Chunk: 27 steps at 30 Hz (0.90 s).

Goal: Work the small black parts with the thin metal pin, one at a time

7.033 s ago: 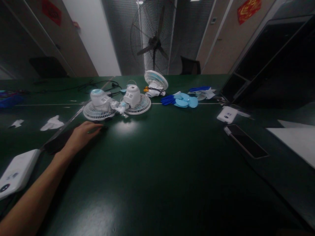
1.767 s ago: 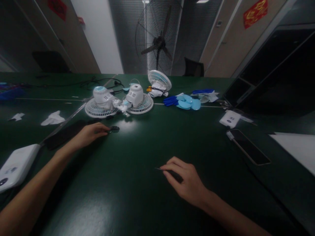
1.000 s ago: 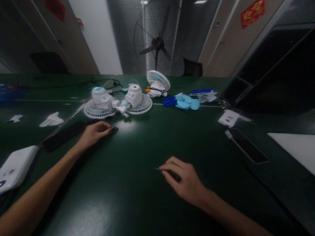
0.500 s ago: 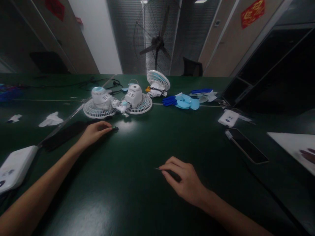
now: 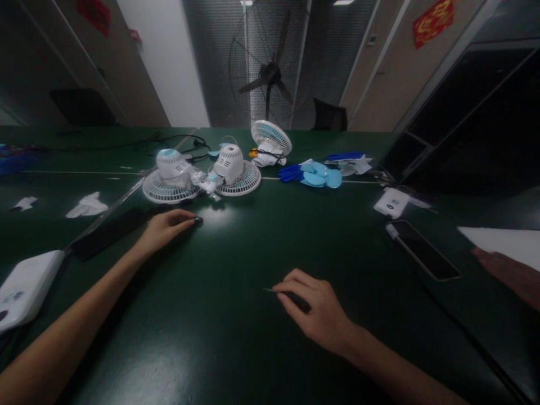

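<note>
Clamped between fingers of the right hand (image 5: 318,309): a slim dark tool (image 5: 300,301)!
Left hand (image 5: 162,228) pinching a small dark piece (image 5: 198,219), white fan (image 5: 172,171) just beyond its fingers.

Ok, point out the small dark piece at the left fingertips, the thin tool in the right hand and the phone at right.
Small dark piece (image 5: 199,220), head view: exposed end.
Thin tool (image 5: 270,290), head view: exposed tip.
Phone (image 5: 424,251), head view: middle of the dark screen.

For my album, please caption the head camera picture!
Left hand pinches a small dark object, right hand a thin tool; white fans sit beyond.
</note>
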{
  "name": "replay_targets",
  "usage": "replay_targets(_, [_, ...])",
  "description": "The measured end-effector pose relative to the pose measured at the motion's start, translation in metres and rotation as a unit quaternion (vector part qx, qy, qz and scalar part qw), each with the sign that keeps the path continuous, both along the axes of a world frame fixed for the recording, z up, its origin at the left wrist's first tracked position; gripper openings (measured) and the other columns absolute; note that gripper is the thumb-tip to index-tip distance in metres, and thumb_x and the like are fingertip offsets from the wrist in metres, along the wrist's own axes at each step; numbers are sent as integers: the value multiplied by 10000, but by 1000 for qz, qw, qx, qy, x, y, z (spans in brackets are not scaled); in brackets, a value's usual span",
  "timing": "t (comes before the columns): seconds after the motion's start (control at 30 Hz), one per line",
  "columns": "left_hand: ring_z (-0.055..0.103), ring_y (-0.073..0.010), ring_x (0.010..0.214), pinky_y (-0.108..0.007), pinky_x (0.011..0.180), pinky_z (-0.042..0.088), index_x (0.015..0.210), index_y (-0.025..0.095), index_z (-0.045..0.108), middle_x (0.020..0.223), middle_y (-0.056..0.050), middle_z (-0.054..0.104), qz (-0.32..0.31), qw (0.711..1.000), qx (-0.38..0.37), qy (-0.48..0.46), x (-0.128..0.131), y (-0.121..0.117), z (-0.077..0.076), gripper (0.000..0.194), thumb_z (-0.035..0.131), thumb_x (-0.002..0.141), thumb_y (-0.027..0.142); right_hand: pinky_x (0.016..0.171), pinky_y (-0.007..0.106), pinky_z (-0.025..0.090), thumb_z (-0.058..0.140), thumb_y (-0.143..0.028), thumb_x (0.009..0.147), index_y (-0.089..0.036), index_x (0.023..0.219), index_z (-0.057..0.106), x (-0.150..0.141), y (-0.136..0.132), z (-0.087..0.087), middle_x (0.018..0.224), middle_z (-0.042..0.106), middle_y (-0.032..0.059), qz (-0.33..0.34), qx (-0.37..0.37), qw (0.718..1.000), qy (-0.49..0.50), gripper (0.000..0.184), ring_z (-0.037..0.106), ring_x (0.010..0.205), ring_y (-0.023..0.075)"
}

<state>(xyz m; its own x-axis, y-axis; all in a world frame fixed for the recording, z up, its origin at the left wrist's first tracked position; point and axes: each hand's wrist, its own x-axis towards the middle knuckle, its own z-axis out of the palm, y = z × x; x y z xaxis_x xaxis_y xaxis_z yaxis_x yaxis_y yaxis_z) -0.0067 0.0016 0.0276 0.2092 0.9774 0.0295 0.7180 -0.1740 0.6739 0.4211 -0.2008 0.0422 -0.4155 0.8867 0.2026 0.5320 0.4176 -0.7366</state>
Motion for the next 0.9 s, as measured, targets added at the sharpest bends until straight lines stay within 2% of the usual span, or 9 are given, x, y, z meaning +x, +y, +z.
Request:
replay_targets(0.1, [700,-294,1047,-396,922,556,1166,235,766,1218,-93,753,-55,998,39,-9,13,-10,9,479,684,913,634,667,263,534,564,-247,1071,-218,1187,743,0,0,0,1060,702,53,-1,0,1000,4,214,670,804,148])
replay_targets(0.17, [694,-275,1008,-378,882,554,1143,235,764,1172,-85,752,-112,993,25,-8,31,-21,17,415,666,945,587,669,261,538,557,-247,1073,-215,1190,742,0,0,0,1065,705,58,-1,2,1000,10,222,673,809,149])
replay_targets(0.27, [679,-231,906,-338,793,534,1145,240,743,1097,-65,737,-211,977,-20,6,72,-51,24,306,639,987,482,691,268,543,563,-237,1061,-215,1187,744,-1,0,-1,1062,709,57,-6,13,1000,6,221,678,818,154])
replay_targets(0.37, [658,-215,943,-339,837,508,1094,236,712,1081,-52,709,-301,954,-8,-8,118,-90,24,173,654,971,343,717,277,538,580,-228,1044,-222,1166,746,-2,0,-3,1047,715,52,-11,32,999,-12,206,687,836,162])
replay_targets(0.43, [640,-217,959,-356,873,479,1069,233,686,1036,-42,695,-331,944,22,-7,142,-114,20,139,655,933,239,707,278,523,581,-218,1033,-221,1128,747,-3,-1,-4,1020,719,48,-15,47,999,-23,192,689,826,163])
replay_targets(0.5, [626,-220,959,-366,882,453,1073,236,667,1008,-33,687,-343,938,43,-2,156,-130,16,186,655,897,178,684,274,504,579,-206,1021,-220,1095,744,-3,-1,-5,994,718,43,-17,57,998,-34,181,683,798,157])
replay_targets(0.63, [610,-232,977,-376,874,425,1113,243,655,1025,-36,689,-344,937,65,4,162,-139,10,236,676,890,170,684,267,497,595,-189,1002,-227,1097,740,-3,-2,-6,986,714,37,-11,60,997,-49,178,674,778,147])
replay_targets(0.9, [617,-233,1040,-377,923,437,1187,248,670,1095,-61,696,-384,922,50,-14,158,-136,14,149,640,1049,295,700,265,509,591,-191,1012,-236,1119,736,-4,-2,-7,1005,711,37,8,61,997,-54,186,679,807,152])
